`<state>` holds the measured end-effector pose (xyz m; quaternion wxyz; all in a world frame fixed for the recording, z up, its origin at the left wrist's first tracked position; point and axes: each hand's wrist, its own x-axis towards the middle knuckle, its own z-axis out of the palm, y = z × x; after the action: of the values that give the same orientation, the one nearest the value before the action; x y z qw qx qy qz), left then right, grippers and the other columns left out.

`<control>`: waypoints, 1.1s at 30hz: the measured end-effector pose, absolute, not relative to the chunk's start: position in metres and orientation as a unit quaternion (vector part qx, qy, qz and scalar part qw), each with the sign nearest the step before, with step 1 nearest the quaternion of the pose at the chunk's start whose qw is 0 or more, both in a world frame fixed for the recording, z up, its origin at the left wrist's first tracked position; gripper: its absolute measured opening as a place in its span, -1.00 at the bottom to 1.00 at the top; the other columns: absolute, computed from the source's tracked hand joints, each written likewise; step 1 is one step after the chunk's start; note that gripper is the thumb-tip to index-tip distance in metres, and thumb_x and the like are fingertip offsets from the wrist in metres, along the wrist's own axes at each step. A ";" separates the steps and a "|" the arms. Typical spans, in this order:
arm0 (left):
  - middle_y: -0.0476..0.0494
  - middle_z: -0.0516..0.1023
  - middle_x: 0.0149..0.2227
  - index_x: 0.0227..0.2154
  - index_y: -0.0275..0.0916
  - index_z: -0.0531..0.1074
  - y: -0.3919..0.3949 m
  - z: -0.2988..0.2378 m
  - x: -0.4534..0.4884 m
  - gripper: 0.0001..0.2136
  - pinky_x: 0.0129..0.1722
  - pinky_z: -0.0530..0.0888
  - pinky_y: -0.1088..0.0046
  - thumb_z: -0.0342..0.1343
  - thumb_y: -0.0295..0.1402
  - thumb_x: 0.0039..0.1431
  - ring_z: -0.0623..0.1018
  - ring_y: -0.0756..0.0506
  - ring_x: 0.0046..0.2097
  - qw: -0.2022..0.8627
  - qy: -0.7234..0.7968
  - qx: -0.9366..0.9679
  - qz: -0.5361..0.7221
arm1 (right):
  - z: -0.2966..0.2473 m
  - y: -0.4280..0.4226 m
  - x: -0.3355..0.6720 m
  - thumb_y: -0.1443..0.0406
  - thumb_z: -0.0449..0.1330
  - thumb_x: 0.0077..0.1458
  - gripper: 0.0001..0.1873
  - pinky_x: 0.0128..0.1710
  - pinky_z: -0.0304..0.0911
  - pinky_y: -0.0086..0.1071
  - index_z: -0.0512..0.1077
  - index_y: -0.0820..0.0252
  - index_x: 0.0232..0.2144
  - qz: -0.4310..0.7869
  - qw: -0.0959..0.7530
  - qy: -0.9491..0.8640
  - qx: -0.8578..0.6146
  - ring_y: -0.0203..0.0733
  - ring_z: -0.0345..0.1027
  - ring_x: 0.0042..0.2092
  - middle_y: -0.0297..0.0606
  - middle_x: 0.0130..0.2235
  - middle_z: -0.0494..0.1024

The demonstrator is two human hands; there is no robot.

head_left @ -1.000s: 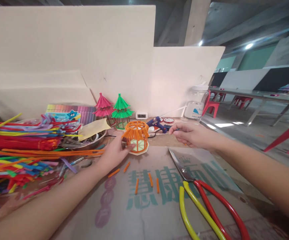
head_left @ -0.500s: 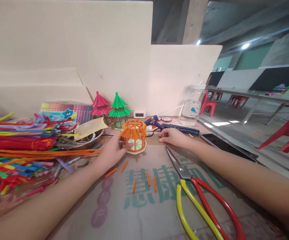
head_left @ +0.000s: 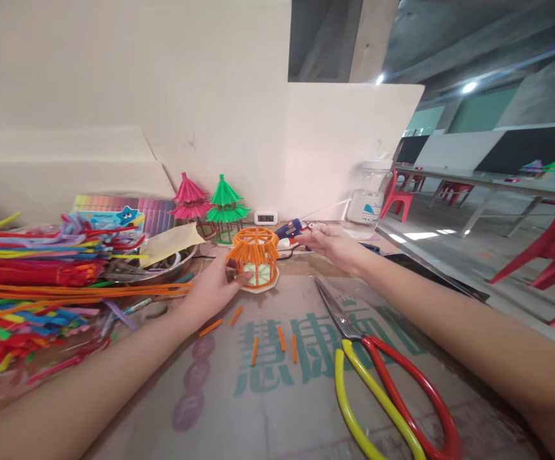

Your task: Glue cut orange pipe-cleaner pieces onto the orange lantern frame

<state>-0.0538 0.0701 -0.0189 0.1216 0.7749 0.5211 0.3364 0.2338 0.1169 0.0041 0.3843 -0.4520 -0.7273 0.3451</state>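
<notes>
My left hand (head_left: pixel 215 281) is closed on the left side of a small orange pavilion model (head_left: pixel 257 255), built of fuzzy craft stems on a pale base. The model stands upright on the printed board (head_left: pixel 239 409). My right hand (head_left: pixel 330 246) hovers at a blue glue gun (head_left: pixel 289 229), its fingers stretched out and covering the gun's handle. Whether they touch the gun I cannot tell. Several short orange stem pieces (head_left: pixel 255 350) lie in front of the model. Large scissors (head_left: pixel 349 331) with red and yellow handles rest below my right forearm.
Colourful craft stems (head_left: pixel 42 275) are heaped at left beside a metal bowl (head_left: pixel 188 259) and markers (head_left: pixel 155 216). Behind the model stand a pink pavilion (head_left: pixel 190 195), a green one (head_left: pixel 227 198) and a small clock (head_left: pixel 265 218). A clear water bottle (head_left: pixel 366 198) stands at back right.
My right hand has lifted and shifted slightly, with its fingers straightened over the glue gun's handle. The left hand still holds the orange model; the whole view has shifted slightly.
</notes>
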 end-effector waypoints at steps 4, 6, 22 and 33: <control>-0.18 0.55 -0.12 -0.09 -0.22 0.38 0.070 -0.019 -0.054 -0.60 -0.10 0.48 0.21 0.08 -0.05 0.13 0.55 -0.23 -0.08 0.125 0.517 0.774 0.343 | 0.021 0.108 0.236 0.14 0.18 0.18 -0.69 -0.44 0.26 -0.47 0.19 0.15 -0.48 0.587 0.444 -0.576 -0.357 -0.40 0.20 -0.57 -0.50 -0.59 0.25; -0.19 0.54 -0.11 -0.05 -0.21 0.37 0.070 -0.019 -0.054 -0.59 -0.09 0.48 0.22 0.08 -0.06 0.13 0.55 -0.23 -0.06 0.127 0.509 0.777 0.348 | 0.029 0.102 0.238 0.20 0.22 0.15 -0.71 -0.64 0.00 -0.57 0.18 0.14 -0.46 0.613 0.416 -0.562 -0.367 -0.47 -0.10 -0.67 -0.59 -0.64 0.10; -0.15 0.54 -0.14 -0.07 -0.20 0.38 0.073 -0.024 -0.057 -0.64 -0.06 0.47 0.22 0.03 -0.08 0.19 0.55 -0.19 -0.08 0.115 0.510 0.782 0.339 | 0.016 0.120 0.241 0.11 0.35 -0.08 -0.56 -0.24 0.22 -0.31 0.58 0.21 -0.15 0.141 0.185 -0.789 -0.569 0.02 0.46 -0.21 -0.09 -0.22 0.63; -0.19 0.55 -0.13 -0.12 -0.21 0.40 0.070 -0.022 -0.055 -0.64 -0.03 0.46 0.17 0.06 -0.06 0.14 0.54 -0.23 -0.06 0.116 0.536 0.771 0.323 | 0.002 0.118 0.238 0.16 0.13 0.14 -0.72 -0.54 0.01 -0.44 0.34 0.18 -0.54 0.286 0.275 -0.725 -0.563 -0.32 0.09 -0.56 -0.41 -0.60 0.24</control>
<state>-0.0551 0.0699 -0.0218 0.1163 0.7712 0.5358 0.3235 0.2382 0.1178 0.0018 0.2746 -0.5633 -0.7251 0.2856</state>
